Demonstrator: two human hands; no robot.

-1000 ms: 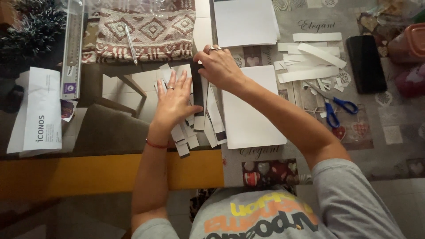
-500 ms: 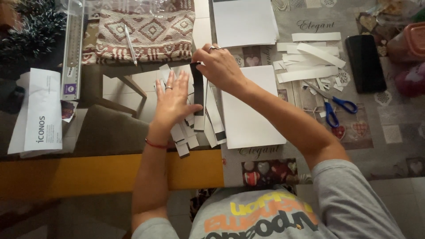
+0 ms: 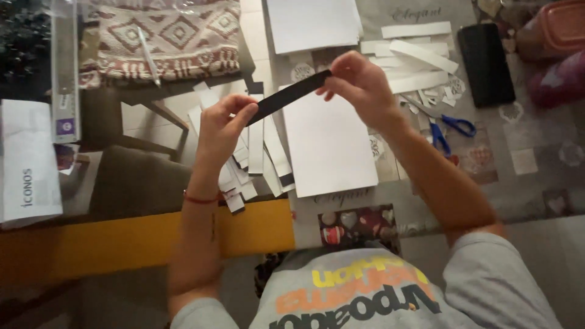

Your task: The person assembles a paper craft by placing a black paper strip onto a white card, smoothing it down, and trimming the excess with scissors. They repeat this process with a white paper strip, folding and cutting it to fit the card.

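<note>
Above the paper-strewn surface [image 3: 341, 207], left hand [image 3: 220, 131] and right hand [image 3: 359, 82] pinch a black strip [image 3: 286, 97] by its ends; keeping it taut would prevent creasing.

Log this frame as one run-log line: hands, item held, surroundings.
left hand: pinches one end of black strip | right hand: pinches other end | strip: lifted above white sheet | nearby: cut strips, blue scissors

The strip [image 3: 290, 95] is black. The sheet [image 3: 327, 143] under it is plain white, as are the cut strips [image 3: 414, 55] farther off. The scissors [image 3: 448, 128] have blue handles. The cloth [image 3: 167, 39] bears red-brown and cream diamond patterns. The case [image 3: 486, 64] is black, the box [image 3: 557, 27] pink. A yellow band [image 3: 146, 240] edges the worktop [image 3: 536, 158], which is grey with hearts.
</note>
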